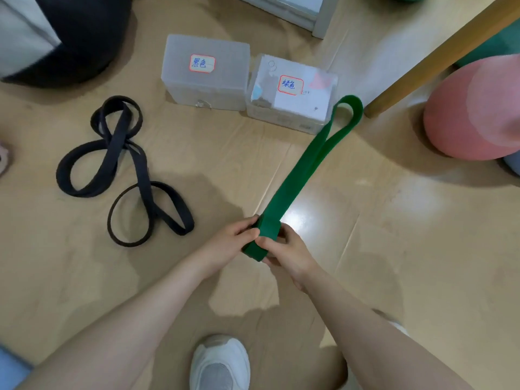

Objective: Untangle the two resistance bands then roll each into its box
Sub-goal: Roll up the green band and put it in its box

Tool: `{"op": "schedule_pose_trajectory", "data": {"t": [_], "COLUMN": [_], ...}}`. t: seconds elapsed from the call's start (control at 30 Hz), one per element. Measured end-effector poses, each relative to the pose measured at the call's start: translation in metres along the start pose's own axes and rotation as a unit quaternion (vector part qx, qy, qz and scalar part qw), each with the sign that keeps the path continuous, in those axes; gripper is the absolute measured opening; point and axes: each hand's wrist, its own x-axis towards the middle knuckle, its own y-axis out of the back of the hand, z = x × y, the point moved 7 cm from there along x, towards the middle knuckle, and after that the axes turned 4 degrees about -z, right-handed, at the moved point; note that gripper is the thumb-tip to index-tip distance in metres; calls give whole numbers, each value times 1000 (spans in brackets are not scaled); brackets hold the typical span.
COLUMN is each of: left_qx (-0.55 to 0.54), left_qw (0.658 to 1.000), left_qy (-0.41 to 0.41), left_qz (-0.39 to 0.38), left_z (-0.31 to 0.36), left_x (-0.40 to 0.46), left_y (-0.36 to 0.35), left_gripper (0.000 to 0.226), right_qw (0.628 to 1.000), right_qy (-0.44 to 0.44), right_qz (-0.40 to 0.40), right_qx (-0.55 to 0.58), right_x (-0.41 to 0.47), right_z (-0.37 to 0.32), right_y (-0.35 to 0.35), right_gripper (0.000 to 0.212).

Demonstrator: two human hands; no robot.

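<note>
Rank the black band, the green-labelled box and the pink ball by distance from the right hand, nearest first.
From the right hand:
1. Black band, on the floor to the left.
2. Green-labelled box, ahead.
3. Pink ball, far right.

Both forearms come up from the bottom edge, bare all the way, no sleeves, no watch, no rings in sight. The left hand (236,237) and the right hand (287,253) are ungloved, nails short and plain. Down below, one shoe (219,361): a white trainer with a grey mesh toe panel and a thick white sole rim.
</note>
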Motion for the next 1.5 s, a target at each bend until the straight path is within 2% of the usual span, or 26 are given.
{"op": "schedule_pose_trajectory", "data": {"t": [0.1,0.23,0.33,0.43,0.47,0.53,0.6,0.67,0.73,0.8,0.87,0.93,1.0,1.07,1.13,1.2,1.33,1.43,1.5], "left_qx": [3,24,100,56,77,160,247,284,284,294,287,283,309,321,315,311,333,300,272], "left_qw": [999,997,985,989,986,969,936,913,905,902,901,902,900,897,900,897,878,877,878], "left_qy": [14,19,-30,-88,-92,-97,-88,-70,-72,-80,-72,-52,-19,12,21,27,61,66,46], "left_qz": [40,68,136,107,112,162,233,284,310,307,317,321,307,303,301,312,338,369,392], "left_z": [-27,-53,-51,-57,-58,-59,-52,-46,-45,-44,-41,-35,-30,-28,-23,-20,-19,-24,-28], "left_x": [-34,-62,-68,-74,-76,-75,-71,-65,-63,-65,-71,-73,-69,-67,-64,-62,-62,-74,-84], "left_y": [28,49,49,33,31,32,32,32,33,32,33,30,26,25,24,26,27,18,12], "left_gripper": [36,26,34,56,65,72,71,67,61,57,57,58,60,59,55,54,52,53,51], "right_qw": [999,998,995,989,987,984,981,977,974,962,966,974,934,880,855,854,907,935,948], "right_qy": [-38,-65,-77,-113,-123,-147,-166,-178,-187,-197,-169,-83,4,60,102,114,62,35,41], "right_qz": [-19,-18,2,-25,-38,-58,-63,-72,-124,-161,-90,58,208,280,299,301,248,204,202], "right_qx": [22,11,57,97,96,84,83,92,35,-97,-173,-202,-291,-378,-411,-409,-334,-288,-242], "right_x": [-4,1,1,0,0,1,4,8,9,7,14,25,31,35,37,43,71,77,81], "right_z": [26,49,50,44,42,42,42,40,34,24,1,-38,-80,-109,-125,-128,-108,-89,-84], "right_y": [-46,-88,-89,-84,-83,-85,-86,-86,-83,-61,-15,43,93,125,144,155,148,133,129], "right_gripper": [39,61,46,35,36,39,39,36,35,40,45,32,16,12,25,34,20,30,27]}}
